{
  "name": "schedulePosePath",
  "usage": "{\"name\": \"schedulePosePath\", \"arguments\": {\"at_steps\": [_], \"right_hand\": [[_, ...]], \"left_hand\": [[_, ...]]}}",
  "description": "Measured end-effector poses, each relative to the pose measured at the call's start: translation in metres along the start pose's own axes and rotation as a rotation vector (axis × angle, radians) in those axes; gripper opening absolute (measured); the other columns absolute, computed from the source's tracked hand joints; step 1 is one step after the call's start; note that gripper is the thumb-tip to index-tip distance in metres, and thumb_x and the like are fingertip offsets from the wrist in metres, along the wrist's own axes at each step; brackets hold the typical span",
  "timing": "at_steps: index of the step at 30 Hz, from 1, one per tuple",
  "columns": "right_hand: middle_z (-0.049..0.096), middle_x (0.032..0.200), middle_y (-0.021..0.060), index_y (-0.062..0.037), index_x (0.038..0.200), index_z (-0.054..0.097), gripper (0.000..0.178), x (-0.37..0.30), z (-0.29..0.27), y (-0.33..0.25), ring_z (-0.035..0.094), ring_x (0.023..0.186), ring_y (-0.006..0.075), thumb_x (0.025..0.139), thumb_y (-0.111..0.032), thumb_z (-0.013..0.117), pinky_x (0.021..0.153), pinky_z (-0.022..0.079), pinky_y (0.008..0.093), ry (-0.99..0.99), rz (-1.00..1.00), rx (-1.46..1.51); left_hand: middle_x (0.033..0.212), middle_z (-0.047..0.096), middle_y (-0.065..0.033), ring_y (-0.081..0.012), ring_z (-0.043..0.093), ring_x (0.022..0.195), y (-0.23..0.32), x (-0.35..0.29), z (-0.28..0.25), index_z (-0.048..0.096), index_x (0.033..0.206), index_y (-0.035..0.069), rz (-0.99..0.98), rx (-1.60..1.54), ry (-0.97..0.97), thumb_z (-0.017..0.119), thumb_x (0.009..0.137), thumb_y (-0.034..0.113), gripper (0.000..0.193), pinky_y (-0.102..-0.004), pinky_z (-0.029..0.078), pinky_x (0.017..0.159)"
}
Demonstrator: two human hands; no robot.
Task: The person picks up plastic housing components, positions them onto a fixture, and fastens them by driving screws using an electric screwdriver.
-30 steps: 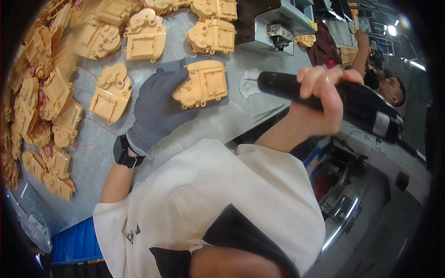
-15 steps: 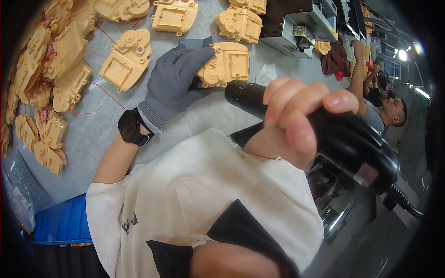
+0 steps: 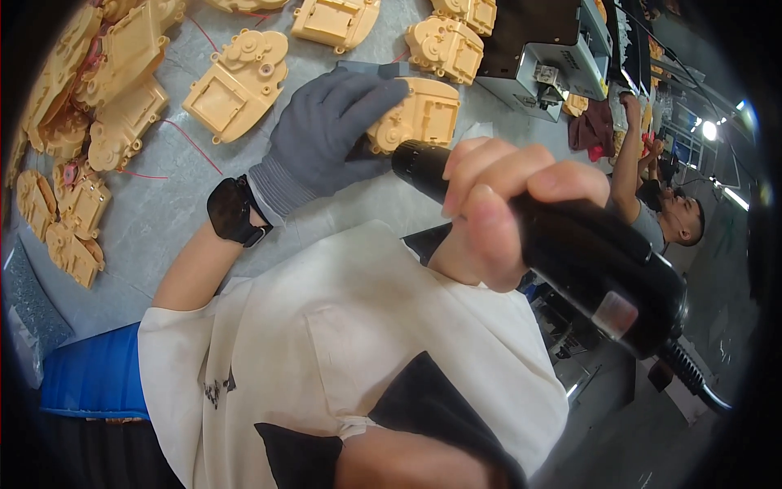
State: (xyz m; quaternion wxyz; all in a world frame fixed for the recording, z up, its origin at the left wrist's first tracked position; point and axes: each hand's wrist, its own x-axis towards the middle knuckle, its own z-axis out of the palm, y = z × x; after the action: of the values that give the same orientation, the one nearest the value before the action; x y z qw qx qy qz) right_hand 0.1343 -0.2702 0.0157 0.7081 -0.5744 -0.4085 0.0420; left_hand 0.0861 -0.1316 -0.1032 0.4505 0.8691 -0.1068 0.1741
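Observation:
My left hand (image 3: 326, 130), in a grey knit glove, is closed on the left side of a yellow plastic gear housing (image 3: 423, 114). Its fingertips lie over the housing's upper left edge. Beneath the glove and housing, part of a dark grey block (image 3: 379, 68) shows. Bare fingers of my right hand (image 3: 517, 196) wrap around a black corded electric screwdriver (image 3: 603, 257). The screwdriver's nose points left, in front of the housing's lower edge. Its bit is out of sight, so I cannot tell whether it touches the housing.
Several similar yellow housings (image 3: 238, 85) lie on the grey table (image 3: 195, 175), some with thin red wires, and more are heaped at the left. A metal-and-black machine (image 3: 542, 65) stands at the back right. A blue bin (image 3: 94, 371) is at lower left. Another person (image 3: 664, 212) sits at far right.
The view has shifted, so the other housings appear higher and farther right. The screwdriver's rear end sits lower, and its nose is farther left relative to the held housing. Both hands keep their holds.

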Motion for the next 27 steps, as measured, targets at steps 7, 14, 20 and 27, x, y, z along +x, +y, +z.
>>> {"name": "schedulePosePath", "arguments": {"at_steps": [7, 14, 20, 27], "right_hand": [[0.051, 0.063, 0.0079, -0.0047, 0.104, 0.038, 0.041, -0.002, 0.005, -0.005, 0.049, 0.048, 0.0177, 0.071, 0.009, 0.058, 0.053, 0.043, 0.0331, 0.049, 0.013, -0.036], [0.052, 0.067, 0.0054, -0.0079, 0.123, 0.039, 0.048, 0.012, -0.046, -0.018, 0.053, 0.054, 0.0189, 0.077, -0.002, 0.052, 0.062, 0.042, 0.0369, -0.026, -0.03, 0.133], [0.05, 0.059, 0.0087, 0.001, 0.104, 0.042, 0.043, 0.045, -0.155, -0.026, 0.051, 0.043, 0.0191, 0.064, 0.011, 0.055, 0.055, 0.049, 0.032, 0.746, -0.228, -0.312], [0.055, 0.058, 0.011, 0.005, 0.094, 0.045, 0.032, 0.042, -0.158, 0.003, 0.051, 0.044, 0.0177, 0.064, 0.011, 0.056, 0.055, 0.047, 0.0302, 0.724, -0.155, -0.408]], "left_hand": [[0.11, 0.053, -0.0094, -0.0312, 0.051, 0.102, -0.001, 0.002, 0.001, 0.048, 0.124, 0.019, 0.059, 0.033, -0.068, 0.072, 0.064, 0.031, 0.066, -0.0411, 0.039, 0.09], [0.108, 0.053, -0.0115, -0.0326, 0.05, 0.102, -0.005, 0.002, -0.002, 0.047, 0.123, 0.014, 0.063, -0.011, -0.033, 0.074, 0.063, 0.028, 0.066, -0.0434, 0.039, 0.092], [0.113, 0.054, -0.0179, -0.0363, 0.051, 0.106, 0.007, 0.004, -0.003, 0.045, 0.124, 0.007, 0.02, 0.026, -0.071, 0.075, 0.067, 0.028, 0.069, -0.0447, 0.037, 0.097], [0.117, 0.053, -0.0182, -0.0352, 0.051, 0.108, 0.009, 0.004, -0.004, 0.047, 0.125, 0.004, 0.026, 0.019, -0.097, 0.072, 0.071, 0.038, 0.069, -0.0427, 0.038, 0.095]]}}
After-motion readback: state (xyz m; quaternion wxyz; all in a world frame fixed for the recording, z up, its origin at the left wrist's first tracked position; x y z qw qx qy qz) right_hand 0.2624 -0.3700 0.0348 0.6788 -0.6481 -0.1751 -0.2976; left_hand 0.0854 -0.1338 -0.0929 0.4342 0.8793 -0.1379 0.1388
